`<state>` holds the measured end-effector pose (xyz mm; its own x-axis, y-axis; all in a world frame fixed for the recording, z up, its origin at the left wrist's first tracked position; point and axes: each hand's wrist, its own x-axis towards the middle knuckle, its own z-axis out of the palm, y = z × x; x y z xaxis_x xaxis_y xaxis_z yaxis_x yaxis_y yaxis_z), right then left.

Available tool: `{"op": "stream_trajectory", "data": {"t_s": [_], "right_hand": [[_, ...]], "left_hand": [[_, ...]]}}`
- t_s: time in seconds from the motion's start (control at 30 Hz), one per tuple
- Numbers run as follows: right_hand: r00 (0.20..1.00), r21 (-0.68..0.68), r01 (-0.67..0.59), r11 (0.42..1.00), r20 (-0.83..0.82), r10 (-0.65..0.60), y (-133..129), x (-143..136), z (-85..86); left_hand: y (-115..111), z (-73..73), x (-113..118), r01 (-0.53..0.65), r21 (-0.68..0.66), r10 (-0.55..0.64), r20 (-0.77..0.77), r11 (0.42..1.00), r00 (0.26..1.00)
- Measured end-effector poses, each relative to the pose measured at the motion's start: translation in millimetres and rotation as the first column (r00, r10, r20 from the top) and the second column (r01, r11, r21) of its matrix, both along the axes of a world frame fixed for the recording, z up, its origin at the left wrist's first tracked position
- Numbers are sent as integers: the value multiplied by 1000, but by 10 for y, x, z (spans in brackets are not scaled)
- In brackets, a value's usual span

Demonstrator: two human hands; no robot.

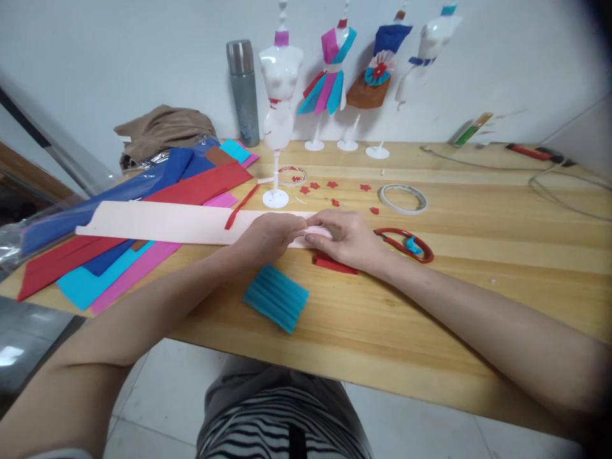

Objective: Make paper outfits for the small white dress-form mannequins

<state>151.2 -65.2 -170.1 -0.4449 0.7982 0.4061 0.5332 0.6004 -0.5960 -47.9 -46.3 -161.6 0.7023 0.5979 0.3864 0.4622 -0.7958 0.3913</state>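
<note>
A long pale pink crepe paper strip (191, 223) lies across the table, its right end gathered into small folds (319, 232). My right hand (351, 237) pinches those folds between thumb and fingers. From the other side, my left hand (272, 237) closes on the same strip, fingertips meeting the right hand's; its thumb is partly hidden. In front of my left hand lies a pleated turquoise piece of crepe paper (276, 298). Red-handled scissors (406, 245) rest beside my right wrist, their blades covered by my hand. Partly under that hand is a red paper piece (335, 264).
Colored crepe paper sheets (191, 185) pile up at left. A bare white mini mannequin (277, 127) stands behind my hands, near a grey thermos (243, 92); three more mannequins stand along the wall. Small red paper flowers (332, 185) and a tape roll (403, 198) lie beyond.
</note>
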Motion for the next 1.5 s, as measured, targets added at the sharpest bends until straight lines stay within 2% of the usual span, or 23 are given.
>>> {"op": "stream_trajectory", "data": {"t_s": [0.23,0.43,0.73,0.87,1.0,1.1,1.33,1.5], "right_hand": [[1000,-35,-6,999,-6,5,6,16,-5],[1000,26,20,999,-20,-19,18,19,-32],[998,-66,39,997,-36,-42,28,60,-19],[999,-130,-16,991,-46,10,51,84,-13],[999,-116,-47,992,5,48,84,106,-19],[998,-130,-47,990,27,51,95,112,-21],[989,-268,-56,962,-147,16,79,104,20],[975,-384,-82,920,-221,-5,57,74,26]], "left_hand": [[-16,-6,9,-45,13,47,-121,999,992],[-33,45,25,-138,-71,124,-170,988,978],[-22,51,-6,-123,-144,111,-89,982,990],[10,39,-37,-117,-153,105,-85,981,991],[84,-1,-71,-95,-141,80,-104,985,991],[113,17,-89,-69,-192,48,-113,979,992],[92,133,-89,-75,-425,54,-60,902,997],[111,122,-75,-118,-608,140,-10,785,990]]}}
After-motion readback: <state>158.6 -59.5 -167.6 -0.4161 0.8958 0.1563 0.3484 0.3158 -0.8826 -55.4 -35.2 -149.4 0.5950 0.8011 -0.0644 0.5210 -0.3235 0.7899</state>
